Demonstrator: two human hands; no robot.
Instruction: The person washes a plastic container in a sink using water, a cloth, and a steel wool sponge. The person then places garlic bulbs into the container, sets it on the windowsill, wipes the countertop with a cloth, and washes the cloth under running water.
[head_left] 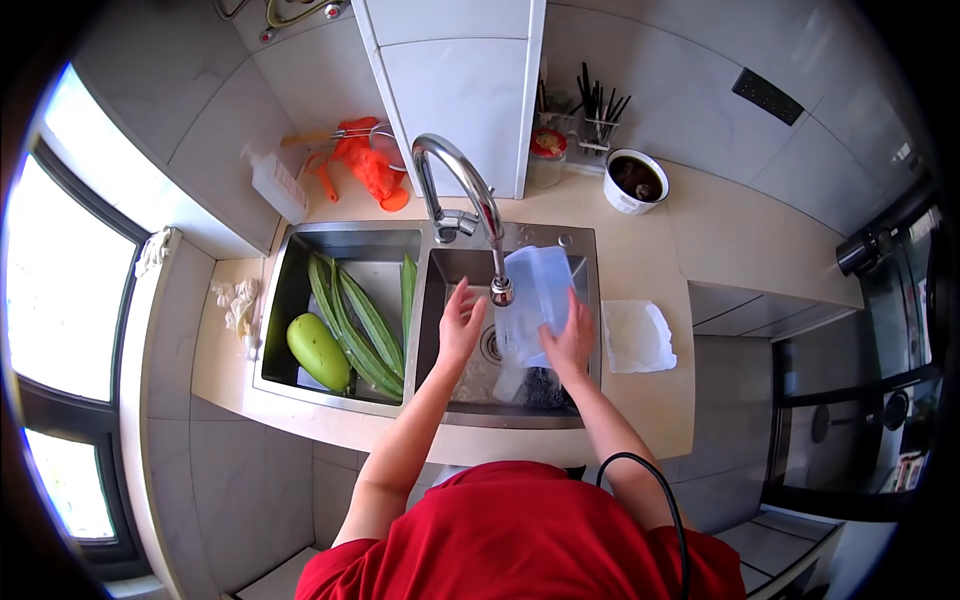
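A translucent bluish plastic container (538, 285) is tilted over the right basin (440, 300) of the steel sink. My right hand (570, 340) grips its right side, thumb on the near face and fingers along the edge. My left hand (462, 325) hovers over the same basin, left of the tap's spout, with its fingers apart and nothing in them. Above the container arches the chrome tap (480, 190), its nozzle in front of the container's left part. A dark, rough-textured thing (545, 388) lies at the basin's near edge below my right hand; its kind is unclear.
Long ridged gourds (365, 320) and a pale green gourd (318, 352) lie in the left basin (290, 270). A whitish translucent plastic piece (640, 336) rests on the right counter. Behind stand a white pot (636, 182), a chopstick holder (600, 125) and a red bag (370, 160).
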